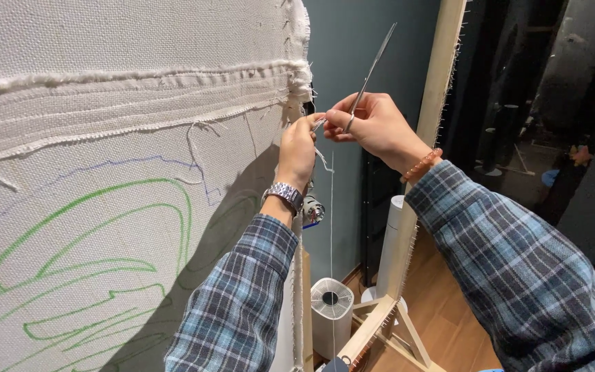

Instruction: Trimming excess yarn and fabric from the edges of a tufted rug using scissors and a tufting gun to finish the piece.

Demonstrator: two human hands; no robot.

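My left hand pinches a thin white thread at the right edge of a stretched off-white canvas cloth. The thread hangs straight down from my fingers. My right hand holds a pair of slim silver scissors, blades shut and pointing up and right, with the handle end meeting my left fingertips. The cloth carries green and blue drawn lines and a folded, frayed seam across its upper part. A metal watch sits on my left wrist and a bead bracelet on my right.
A tall wooden frame post stands right of my hands, with braced feet on the wood floor. A white cylindrical device stands on the floor below. A teal wall lies behind. Dark clutter fills the far right.
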